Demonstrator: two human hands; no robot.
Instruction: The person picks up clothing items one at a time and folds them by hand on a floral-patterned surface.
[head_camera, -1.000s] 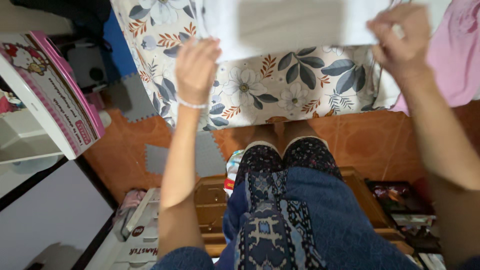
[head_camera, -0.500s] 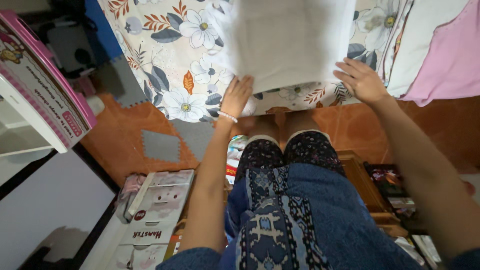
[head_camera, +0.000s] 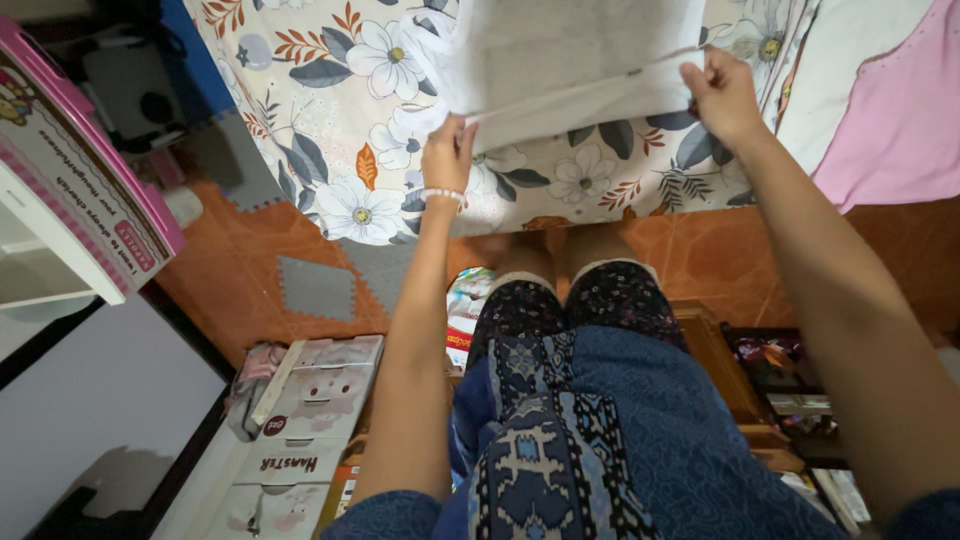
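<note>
- A folded white towel of soft cloth (head_camera: 570, 60) is held by its near edge over the floral-printed bedsheet (head_camera: 340, 120), raised just clear of it.
- Left hand (head_camera: 447, 155) fingers are pinched on the left corner, right hand (head_camera: 722, 95) fingers clamped on the right (edge kept taut between them).

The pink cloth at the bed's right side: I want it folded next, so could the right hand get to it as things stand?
Probably yes: the pink cloth lies uncovered just beside the right hand, nothing between them. But its fingers are closed on the white towel, so it must let go first.
</note>
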